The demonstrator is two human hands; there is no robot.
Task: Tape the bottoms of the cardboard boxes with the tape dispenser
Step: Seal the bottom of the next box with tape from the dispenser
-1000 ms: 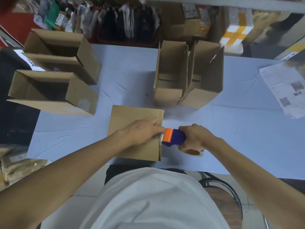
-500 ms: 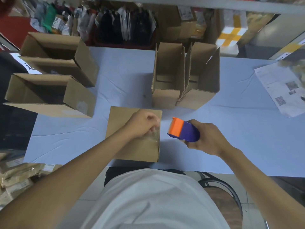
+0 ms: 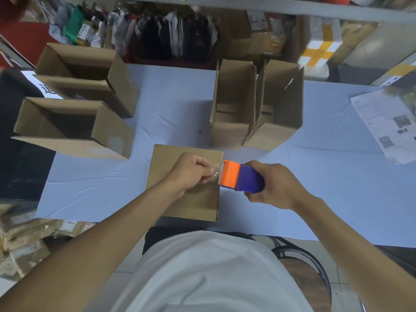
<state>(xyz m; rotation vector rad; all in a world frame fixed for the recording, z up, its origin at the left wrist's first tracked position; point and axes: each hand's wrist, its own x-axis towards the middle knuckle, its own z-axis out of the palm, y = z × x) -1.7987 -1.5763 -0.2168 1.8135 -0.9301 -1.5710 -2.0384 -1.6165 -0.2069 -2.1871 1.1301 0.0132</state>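
A closed cardboard box (image 3: 164,167) lies bottom-up at the near edge of the table. My right hand (image 3: 274,185) grips the tape dispenser (image 3: 242,178), purple with an orange front, held just above the box's right edge. My left hand (image 3: 191,171) pinches the clear tape end (image 3: 216,171) that comes out of the dispenser's orange mouth, over the right part of the box. The tape roll itself is hidden under my right hand.
Two open boxes (image 3: 234,109) (image 3: 279,109) stand side by side behind the box. Two more open boxes (image 3: 74,129) (image 3: 90,77) lie at the left. Printed paper sheets (image 3: 387,127) lie at the right on the light blue table (image 3: 175,109). Shelves with bags run along the back.
My right hand lifted the dispenser off the box's right side and brought it back to the box's edge. My left hand went from pressing the box to pinching the tape end.
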